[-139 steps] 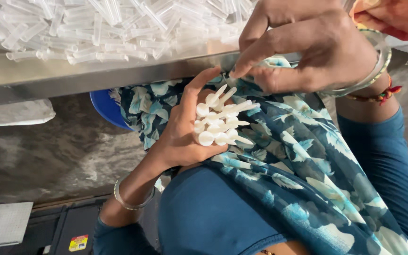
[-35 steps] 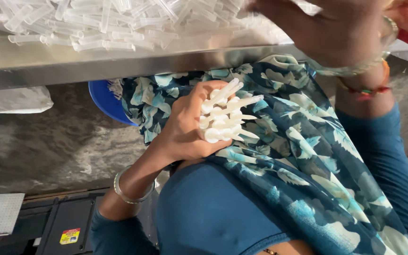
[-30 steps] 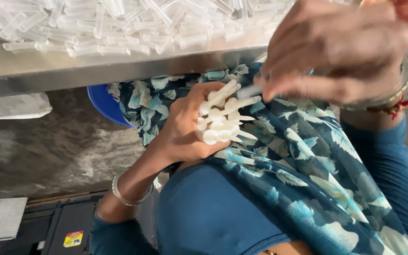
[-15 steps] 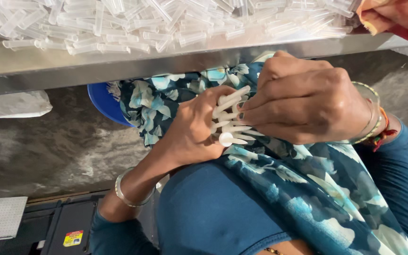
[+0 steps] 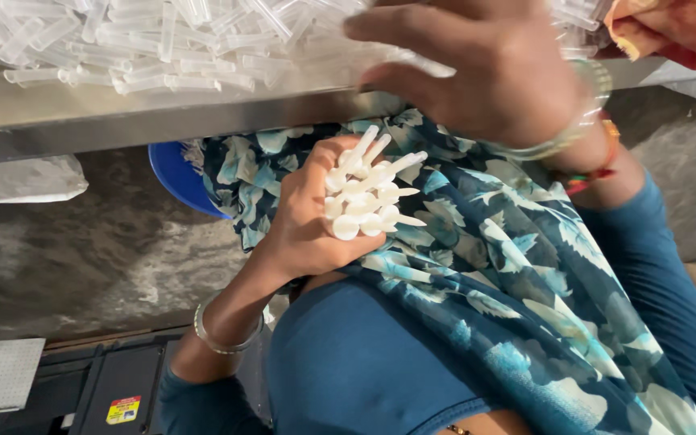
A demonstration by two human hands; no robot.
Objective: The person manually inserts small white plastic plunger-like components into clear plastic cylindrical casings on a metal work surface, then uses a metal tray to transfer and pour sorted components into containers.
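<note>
My left hand (image 5: pixel 308 217) sits in my lap, curled around a bundle of small white plastic pieces with pointed tips (image 5: pixel 368 193) that fan out to the right. My right hand (image 5: pixel 485 72) is raised to the steel table edge (image 5: pixel 122 121), fingers spread and reaching leftward over a heap of clear plastic tubes (image 5: pixel 138 40). Whether it holds a tube cannot be seen. A bangle is on each wrist.
A blue floral cloth (image 5: pixel 509 274) covers my lap over blue clothing. A blue tub (image 5: pixel 175 177) sits under the table, a white bag (image 5: pixel 18 179) lies at the left, and dark crates (image 5: pixel 106 387) stand on the floor. Orange-red cloth (image 5: pixel 678 28) lies at the top right.
My right hand came down to the bundle in my left hand, then lifted back up to the tube heap on the table. The left hand stayed put with its bundle.
</note>
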